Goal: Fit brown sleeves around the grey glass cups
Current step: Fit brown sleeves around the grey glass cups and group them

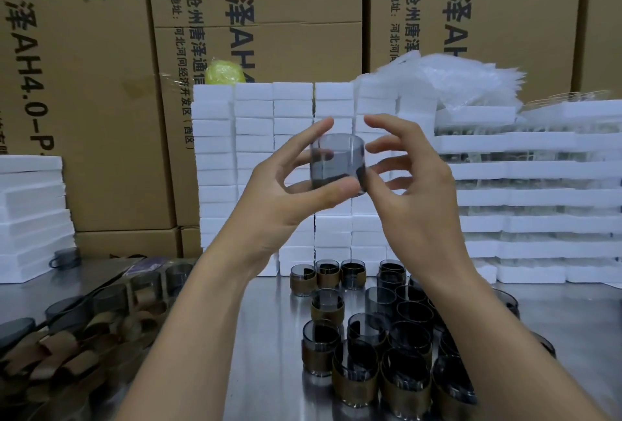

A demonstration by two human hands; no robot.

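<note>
Grip check: left grip (282, 198) pinches a cup (338, 161), thumb across the base at the front, fingers curled behind, some showing through the glass. Cup is upright, bare grey glass, held up at chest height over the worktop (269, 336). Right grip (414, 191) holds nothing: fingers loosely curved and spread, just beside the cup's right wall. Can't tell if the thumb touches it.

Below, right of centre: a cluster of sleeved cups (353, 377) standing upright and packed close, brown bands round the lower halves, with a few more in a row behind. Left side: a pile of loose sleeves (67, 346), with a row of grey cups (144, 286) along its far edge.

Behind: stacked white foam blocks (252, 151), foam trays (538, 185) on the right with clear bags (464, 84) heaped on top, and cartons (101, 84) along the back.
</note>
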